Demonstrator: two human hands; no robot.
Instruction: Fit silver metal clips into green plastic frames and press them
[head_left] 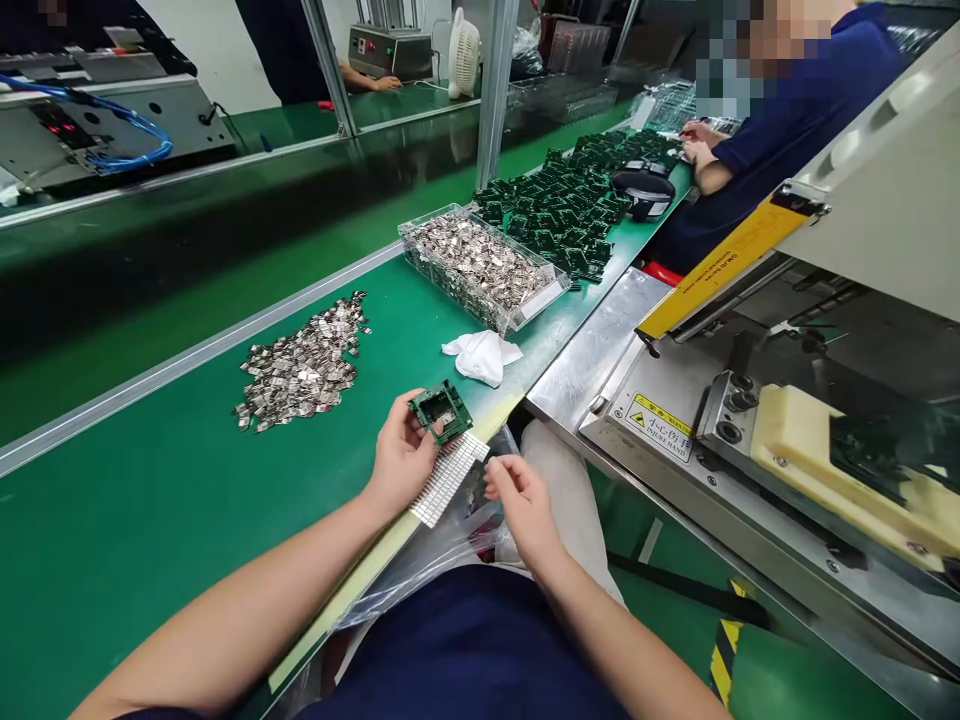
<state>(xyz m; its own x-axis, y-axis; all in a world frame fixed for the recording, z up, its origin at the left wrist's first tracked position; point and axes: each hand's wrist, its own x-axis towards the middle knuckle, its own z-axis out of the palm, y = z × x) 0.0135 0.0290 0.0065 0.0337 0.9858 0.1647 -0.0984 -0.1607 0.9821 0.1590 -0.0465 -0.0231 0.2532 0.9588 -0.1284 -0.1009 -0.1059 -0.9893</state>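
Note:
My left hand (399, 458) is closed around a small green circuit board (454, 424) with a dark square recess in its middle. Just below the board, a sheet of small white rectangular labels (448, 484) lies at the table's front edge, partly under that hand. To the right of the sheet, my right hand (527, 508) is held in a pinch, thumb against fingers. Whatever sits between those fingertips is too small to make out. A crumpled white cloth or tissue (482, 358) rests on the table beyond the board.
Small metal pieces form a loose pile (304, 365) on the green table (150, 560). More fill a clear plastic box (517, 318), with many green circuit boards (559, 205) behind it. A machine (675, 390) stands on the right; a co-worker (802, 110) sits farther back.

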